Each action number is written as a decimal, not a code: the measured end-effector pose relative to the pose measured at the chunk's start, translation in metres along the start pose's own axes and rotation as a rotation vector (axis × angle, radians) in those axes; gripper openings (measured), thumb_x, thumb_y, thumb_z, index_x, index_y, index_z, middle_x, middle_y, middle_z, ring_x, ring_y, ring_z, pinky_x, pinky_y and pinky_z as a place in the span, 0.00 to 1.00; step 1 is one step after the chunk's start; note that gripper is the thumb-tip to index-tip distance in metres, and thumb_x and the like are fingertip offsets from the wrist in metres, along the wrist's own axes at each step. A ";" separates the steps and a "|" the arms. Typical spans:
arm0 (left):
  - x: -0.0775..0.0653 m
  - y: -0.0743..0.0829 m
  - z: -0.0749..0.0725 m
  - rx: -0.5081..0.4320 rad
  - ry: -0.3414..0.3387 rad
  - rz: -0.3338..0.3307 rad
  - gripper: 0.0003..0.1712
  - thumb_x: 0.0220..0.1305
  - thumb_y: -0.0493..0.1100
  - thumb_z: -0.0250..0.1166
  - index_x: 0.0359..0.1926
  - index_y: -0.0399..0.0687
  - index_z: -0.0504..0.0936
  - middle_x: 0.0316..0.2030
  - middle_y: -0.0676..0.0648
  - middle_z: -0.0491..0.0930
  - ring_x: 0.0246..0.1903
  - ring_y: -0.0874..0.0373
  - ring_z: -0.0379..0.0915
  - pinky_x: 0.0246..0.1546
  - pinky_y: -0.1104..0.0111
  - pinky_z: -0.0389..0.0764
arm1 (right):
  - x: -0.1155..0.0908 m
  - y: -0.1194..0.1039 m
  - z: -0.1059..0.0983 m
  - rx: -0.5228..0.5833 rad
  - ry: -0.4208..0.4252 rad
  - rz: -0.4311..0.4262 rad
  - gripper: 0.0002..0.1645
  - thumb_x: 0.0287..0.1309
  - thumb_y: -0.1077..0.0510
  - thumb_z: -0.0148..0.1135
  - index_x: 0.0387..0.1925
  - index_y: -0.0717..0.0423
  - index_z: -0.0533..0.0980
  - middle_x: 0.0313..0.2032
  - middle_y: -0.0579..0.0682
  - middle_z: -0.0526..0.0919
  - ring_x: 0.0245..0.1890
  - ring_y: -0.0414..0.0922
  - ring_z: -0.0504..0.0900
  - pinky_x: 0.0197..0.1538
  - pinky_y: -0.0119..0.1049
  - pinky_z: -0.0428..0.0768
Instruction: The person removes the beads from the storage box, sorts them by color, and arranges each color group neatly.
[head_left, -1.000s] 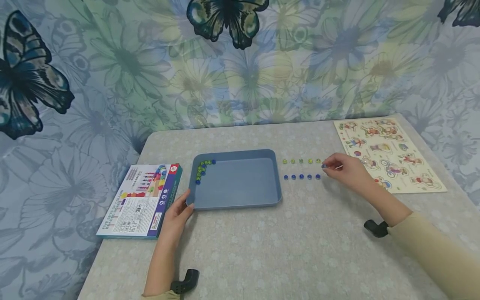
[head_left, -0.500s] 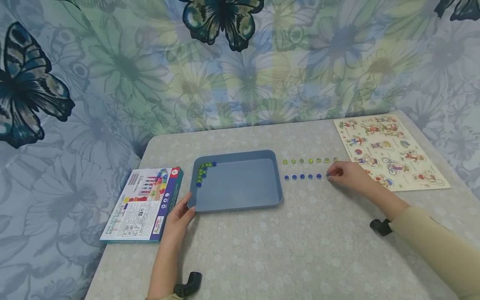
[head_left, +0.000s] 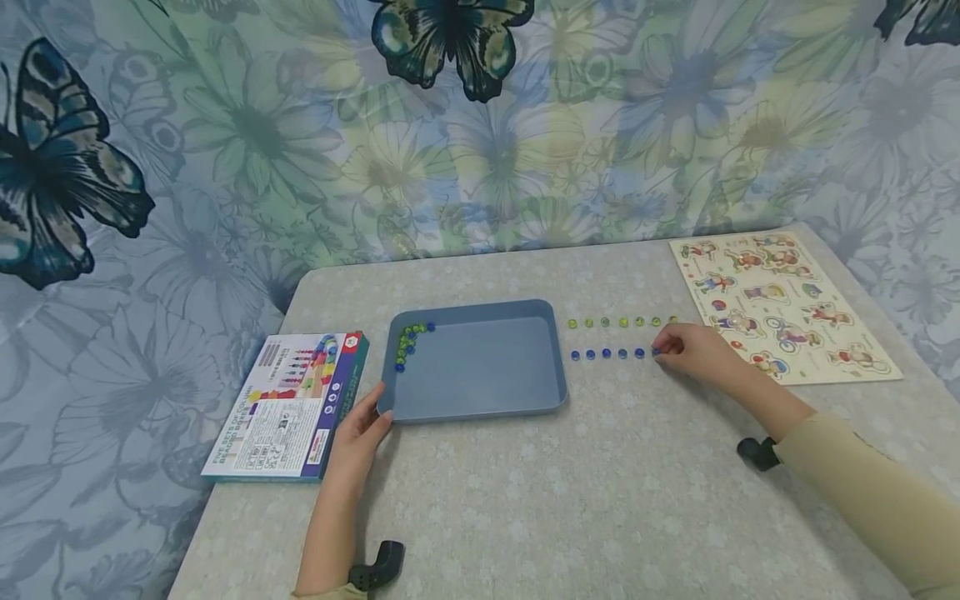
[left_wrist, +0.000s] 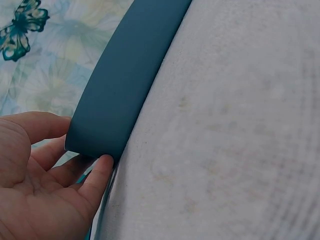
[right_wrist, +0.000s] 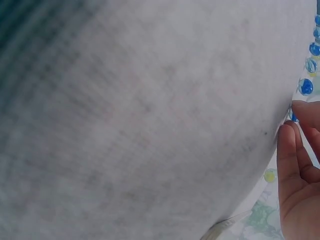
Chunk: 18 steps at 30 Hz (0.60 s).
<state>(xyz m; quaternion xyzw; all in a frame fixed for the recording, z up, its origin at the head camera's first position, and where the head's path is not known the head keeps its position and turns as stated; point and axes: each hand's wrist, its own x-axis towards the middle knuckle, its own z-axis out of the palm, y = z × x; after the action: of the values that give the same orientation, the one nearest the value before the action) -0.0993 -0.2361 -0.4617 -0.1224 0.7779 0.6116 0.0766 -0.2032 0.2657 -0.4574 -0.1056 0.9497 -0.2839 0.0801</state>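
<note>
At the front left corner of a blue-grey tray [head_left: 480,367], my left hand [head_left: 358,437] grips the rim. The left wrist view has its thumb and fingers on either side of the tray's corner [left_wrist: 115,80]. My right hand [head_left: 697,354] pinches a blue marble [head_left: 656,352] at the right end of a row of blue marbles [head_left: 607,354]. Fingertips partly cover that clear and blue glass marble [right_wrist: 293,116] in the right wrist view. Behind lies a row of yellow-green marbles [head_left: 624,322]. Mixed marbles [head_left: 407,342] gather along the tray's left side.
A flat printed box [head_left: 281,408] lies left of the tray, close to my left forearm. At the right, a cream board with cartoon figures [head_left: 787,308] lies partly behind my right hand. A patterned cloth [head_left: 510,167] hangs behind the table.
My right hand has moved slightly forward and right with the blue marble, bringing it down to the blue row's end. More yellow-green marbles now show. The left hand stays on the tray.
</note>
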 end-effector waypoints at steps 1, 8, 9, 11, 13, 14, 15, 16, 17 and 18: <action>0.000 0.000 0.000 -0.002 -0.001 0.001 0.30 0.68 0.43 0.54 0.69 0.56 0.60 0.70 0.53 0.53 0.69 0.53 0.46 0.66 0.57 0.56 | 0.000 0.000 0.000 0.000 -0.002 0.005 0.06 0.52 0.60 0.66 0.33 0.56 0.78 0.28 0.48 0.78 0.29 0.44 0.74 0.33 0.37 0.73; 0.001 0.000 0.000 -0.008 -0.004 -0.002 0.30 0.68 0.43 0.54 0.69 0.56 0.60 0.70 0.52 0.52 0.70 0.52 0.45 0.66 0.57 0.55 | 0.000 -0.001 0.000 0.022 -0.004 0.032 0.11 0.52 0.61 0.65 0.39 0.58 0.77 0.31 0.49 0.78 0.32 0.46 0.74 0.35 0.37 0.73; 0.001 0.000 0.000 -0.009 -0.002 -0.003 0.30 0.68 0.43 0.54 0.69 0.56 0.60 0.71 0.53 0.52 0.70 0.52 0.45 0.66 0.57 0.55 | -0.001 -0.001 0.000 0.030 -0.004 0.036 0.13 0.52 0.61 0.65 0.40 0.58 0.77 0.32 0.50 0.78 0.32 0.46 0.74 0.35 0.38 0.73; 0.001 0.000 0.000 -0.014 0.000 -0.003 0.30 0.68 0.43 0.54 0.69 0.56 0.60 0.71 0.53 0.51 0.70 0.53 0.44 0.66 0.57 0.55 | -0.001 -0.002 -0.001 0.042 -0.005 0.047 0.14 0.51 0.61 0.65 0.42 0.59 0.77 0.32 0.50 0.77 0.32 0.46 0.74 0.35 0.38 0.73; 0.001 0.000 0.000 -0.015 0.001 -0.002 0.30 0.68 0.43 0.55 0.69 0.56 0.60 0.71 0.53 0.51 0.70 0.53 0.44 0.66 0.57 0.55 | -0.001 -0.002 -0.001 0.051 -0.011 0.052 0.15 0.52 0.61 0.65 0.43 0.59 0.77 0.32 0.50 0.77 0.32 0.46 0.74 0.35 0.37 0.73; 0.001 0.000 0.000 -0.015 0.000 0.000 0.30 0.68 0.43 0.55 0.69 0.56 0.60 0.71 0.53 0.51 0.70 0.53 0.44 0.66 0.57 0.55 | -0.001 -0.002 -0.002 0.052 -0.015 0.052 0.15 0.52 0.60 0.66 0.43 0.59 0.77 0.32 0.50 0.77 0.33 0.46 0.74 0.35 0.37 0.73; 0.001 -0.001 0.000 -0.015 -0.001 0.001 0.30 0.68 0.43 0.55 0.69 0.56 0.60 0.71 0.53 0.52 0.70 0.52 0.44 0.66 0.57 0.55 | -0.001 -0.002 -0.003 0.052 -0.018 0.049 0.15 0.52 0.60 0.66 0.43 0.59 0.77 0.32 0.50 0.77 0.32 0.46 0.74 0.34 0.37 0.73; 0.001 -0.001 0.000 -0.016 -0.003 0.002 0.30 0.68 0.43 0.55 0.69 0.56 0.60 0.71 0.52 0.52 0.70 0.52 0.45 0.66 0.57 0.55 | -0.002 -0.003 -0.004 0.052 -0.017 0.045 0.15 0.52 0.60 0.66 0.43 0.59 0.77 0.32 0.50 0.78 0.32 0.46 0.74 0.34 0.37 0.73; 0.001 -0.001 0.000 -0.015 -0.005 0.003 0.30 0.68 0.43 0.54 0.69 0.55 0.60 0.71 0.52 0.52 0.70 0.52 0.45 0.66 0.57 0.55 | -0.002 -0.003 -0.005 0.052 -0.016 0.039 0.15 0.53 0.59 0.66 0.43 0.59 0.77 0.32 0.49 0.78 0.32 0.45 0.74 0.34 0.36 0.73; 0.001 -0.001 0.000 -0.012 -0.005 0.004 0.30 0.68 0.43 0.54 0.69 0.55 0.60 0.70 0.52 0.52 0.70 0.52 0.45 0.66 0.57 0.55 | -0.002 -0.004 -0.006 0.055 -0.011 0.030 0.15 0.53 0.59 0.65 0.43 0.59 0.77 0.32 0.49 0.78 0.32 0.45 0.74 0.34 0.36 0.74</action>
<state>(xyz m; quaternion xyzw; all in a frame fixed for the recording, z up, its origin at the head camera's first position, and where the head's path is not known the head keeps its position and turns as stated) -0.1001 -0.2365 -0.4632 -0.1198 0.7741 0.6169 0.0766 -0.2018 0.2664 -0.4498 -0.0908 0.9425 -0.3080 0.0923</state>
